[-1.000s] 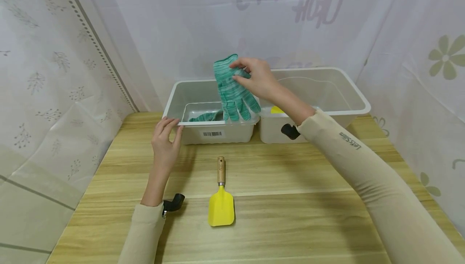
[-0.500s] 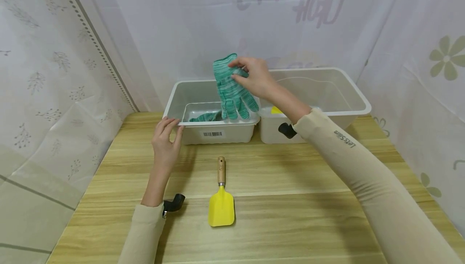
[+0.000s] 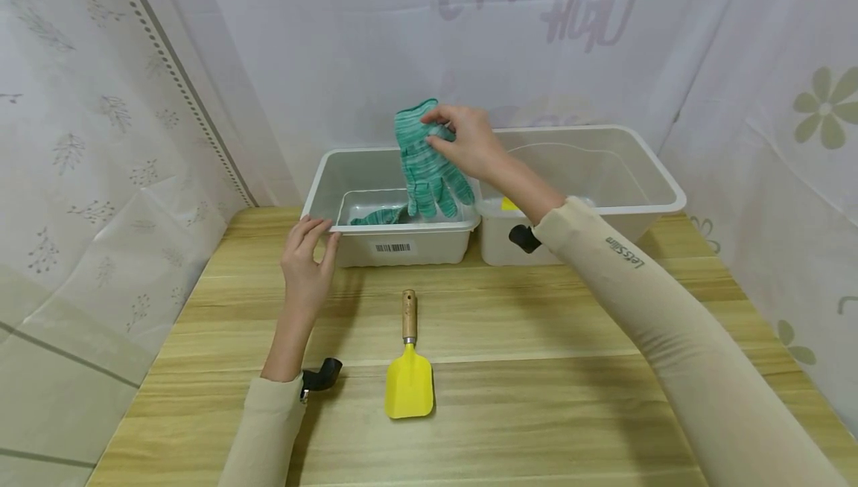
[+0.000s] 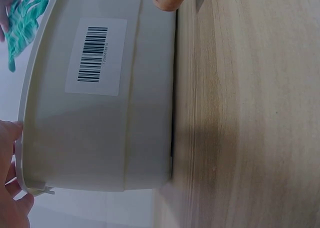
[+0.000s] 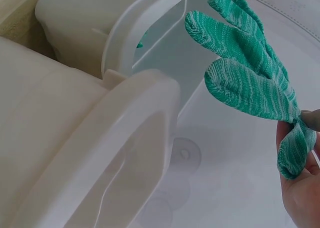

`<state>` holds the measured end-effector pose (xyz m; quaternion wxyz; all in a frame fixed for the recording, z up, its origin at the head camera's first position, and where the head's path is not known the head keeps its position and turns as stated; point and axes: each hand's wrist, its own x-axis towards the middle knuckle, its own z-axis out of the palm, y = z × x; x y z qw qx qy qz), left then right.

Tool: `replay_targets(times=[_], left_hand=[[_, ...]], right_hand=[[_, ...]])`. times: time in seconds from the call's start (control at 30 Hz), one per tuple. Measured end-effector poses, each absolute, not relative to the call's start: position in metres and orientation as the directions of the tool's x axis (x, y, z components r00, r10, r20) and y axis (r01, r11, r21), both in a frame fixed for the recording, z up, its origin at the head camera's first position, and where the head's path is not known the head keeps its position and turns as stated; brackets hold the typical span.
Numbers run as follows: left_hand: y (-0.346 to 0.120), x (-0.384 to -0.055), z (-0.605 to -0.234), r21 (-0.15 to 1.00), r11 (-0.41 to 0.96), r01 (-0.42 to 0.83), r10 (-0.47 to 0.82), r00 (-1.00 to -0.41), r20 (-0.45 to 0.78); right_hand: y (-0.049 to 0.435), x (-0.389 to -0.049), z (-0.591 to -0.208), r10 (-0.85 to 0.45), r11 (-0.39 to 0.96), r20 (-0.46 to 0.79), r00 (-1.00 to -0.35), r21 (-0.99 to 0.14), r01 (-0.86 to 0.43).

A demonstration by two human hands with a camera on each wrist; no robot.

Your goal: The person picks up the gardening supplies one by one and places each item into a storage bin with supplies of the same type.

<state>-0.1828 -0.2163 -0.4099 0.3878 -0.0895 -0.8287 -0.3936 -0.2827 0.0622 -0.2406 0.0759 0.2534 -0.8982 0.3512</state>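
In the head view my right hand (image 3: 469, 141) pinches a green-and-white knit glove (image 3: 422, 163) near its cuff. The glove hangs fingers-down over the left grey plastic bin (image 3: 436, 249). From the right wrist, the glove (image 5: 245, 90) is seen with its fingers spread and thumb and fingers gripping its palm end. My left hand (image 3: 307, 267) holds the bin's front left corner, fingers over the rim; the left wrist view shows this hand (image 4: 11, 178) at the rim too. A second green glove (image 3: 380, 216) lies inside that bin, partly hidden by its front wall.
A larger grey bin (image 3: 603, 174) stands right beside the left one, with something yellow (image 3: 509, 204) inside. In front, on the wooden table (image 3: 536, 398), lies a yellow hand shovel (image 3: 409, 383) with a wooden handle. A white curtain (image 3: 335, 40) hangs behind the bins.
The glove's fingers have shifted slightly left and up, with my right wrist and forearm moving a little left. My left hand stays on the bin's rim.
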Motion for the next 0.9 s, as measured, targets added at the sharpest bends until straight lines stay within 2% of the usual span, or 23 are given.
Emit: replay_targets(times=[0.63, 0.9], left_hand=[[-0.2155, -0.1843, -0.4092, 0.580, 0.674, 0.457, -0.158, -0.678, 0.718], [-0.2157, -0.1828, -0.4090, 0.599, 0.671, 0.437, -0.157, -0.706, 0.691]], right_hand=[[0.0580, -0.2906, -0.2463, -0.416, 0.645, 0.300, -0.859, -0.569, -0.511], [0.0562, -0.2904, -0.2488, -0.422, 0.644, 0.294, -0.858, -0.568, -0.512]])
